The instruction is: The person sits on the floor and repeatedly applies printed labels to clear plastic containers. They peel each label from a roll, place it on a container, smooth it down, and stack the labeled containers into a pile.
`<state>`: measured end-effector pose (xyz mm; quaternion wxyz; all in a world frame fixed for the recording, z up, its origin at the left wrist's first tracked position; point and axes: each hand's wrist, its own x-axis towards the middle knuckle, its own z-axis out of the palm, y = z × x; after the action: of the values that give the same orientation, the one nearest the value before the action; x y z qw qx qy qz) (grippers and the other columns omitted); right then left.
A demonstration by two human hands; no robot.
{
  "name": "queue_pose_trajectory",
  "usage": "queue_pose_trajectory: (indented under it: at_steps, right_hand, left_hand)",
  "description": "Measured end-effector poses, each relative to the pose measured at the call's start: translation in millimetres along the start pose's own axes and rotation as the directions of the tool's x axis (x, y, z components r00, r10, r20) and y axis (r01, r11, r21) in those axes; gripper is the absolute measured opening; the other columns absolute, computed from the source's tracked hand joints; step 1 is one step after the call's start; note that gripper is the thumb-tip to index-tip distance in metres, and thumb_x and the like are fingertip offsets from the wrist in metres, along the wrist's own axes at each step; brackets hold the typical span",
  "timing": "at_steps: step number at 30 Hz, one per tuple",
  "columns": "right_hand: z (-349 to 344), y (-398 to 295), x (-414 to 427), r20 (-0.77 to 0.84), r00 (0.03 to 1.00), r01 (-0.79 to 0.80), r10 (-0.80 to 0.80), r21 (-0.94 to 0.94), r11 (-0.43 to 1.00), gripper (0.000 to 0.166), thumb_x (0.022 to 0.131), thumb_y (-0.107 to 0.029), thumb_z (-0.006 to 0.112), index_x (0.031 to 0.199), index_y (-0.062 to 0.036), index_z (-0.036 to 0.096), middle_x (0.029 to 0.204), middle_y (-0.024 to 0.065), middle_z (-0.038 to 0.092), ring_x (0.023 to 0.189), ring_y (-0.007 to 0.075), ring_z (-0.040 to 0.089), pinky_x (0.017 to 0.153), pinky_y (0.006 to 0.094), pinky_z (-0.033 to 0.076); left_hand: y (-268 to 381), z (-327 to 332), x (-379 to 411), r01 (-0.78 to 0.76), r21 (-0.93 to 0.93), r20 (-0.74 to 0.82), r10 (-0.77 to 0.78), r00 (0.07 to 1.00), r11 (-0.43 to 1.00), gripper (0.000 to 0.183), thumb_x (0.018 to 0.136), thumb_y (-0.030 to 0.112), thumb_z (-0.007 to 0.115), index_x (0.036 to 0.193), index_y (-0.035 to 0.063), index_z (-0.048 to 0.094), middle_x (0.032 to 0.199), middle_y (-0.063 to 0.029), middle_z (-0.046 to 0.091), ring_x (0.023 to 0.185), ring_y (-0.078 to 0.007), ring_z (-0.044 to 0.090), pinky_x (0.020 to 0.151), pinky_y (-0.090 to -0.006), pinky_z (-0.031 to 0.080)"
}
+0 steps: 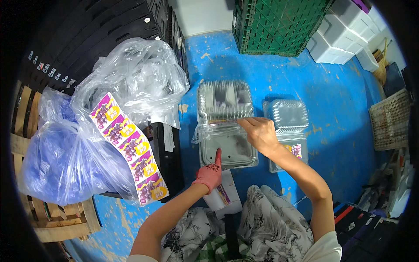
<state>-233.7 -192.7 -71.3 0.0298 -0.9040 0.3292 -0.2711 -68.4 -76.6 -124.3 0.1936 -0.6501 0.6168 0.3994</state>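
A stack of clear plastic clamshell containers (226,101) stands with lids raised before me. My left hand (209,175), in a pinkish-red glove, touches the near, flat part with an extended finger. My bare right hand (260,132) is at the right side near the hinge, its fingers bent together; whether something thin is between them cannot be told. To the right lies a second stack of clamshells (288,116), with a grape-printed label (296,150) on its near part. A strip of grape-printed stickers (134,147) lies at the left. White backing paper (226,193) lies below my left hand.
Clear plastic bags (144,75) and a bluish bag (72,163) lie at the left by a wooden pallet (65,231) and black crates (114,23). Green crates (278,26) and white foam boxes (337,36) stand at the back. A woven basket (391,121) is far right.
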Motion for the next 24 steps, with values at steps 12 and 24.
queue_pose_trajectory:
  at_steps: [12,24]
  right_hand:
    - [-130.9,61.9,-22.9,-0.403,0.915,-0.166,-0.031,-0.446,0.879,0.035,0.062,0.008,0.055,0.092,-0.0084,0.064,0.086,0.0065,0.062,0.080,0.0228,0.059,0.079,0.0397,0.043]
    - [-83.1,123.7,-268.2,0.259,0.822,-0.403,0.508,-0.366,0.839,0.036,0.088,-0.019,0.047,0.122,-0.0260,0.054,0.127,0.0075,0.050,0.117,0.0267,0.047,0.097,0.0444,0.034]
  left_hand:
    - [-23.7,-11.8,-11.0,-0.158,-0.179,-0.079,0.146,0.986,0.971,0.088,0.079,0.027,0.060,0.145,0.0175,0.002,0.109,-0.0245,0.058,0.103,-0.0387,0.054,0.090,-0.0400,0.042]
    - [-0.5,-8.6,-54.3,-0.324,-0.867,-0.298,0.126,0.946,0.379,0.060,0.085,0.004,0.055,0.140,0.0172,0.033,0.086,-0.0016,0.055,0.073,-0.0075,0.049,0.065,-0.0241,0.043]
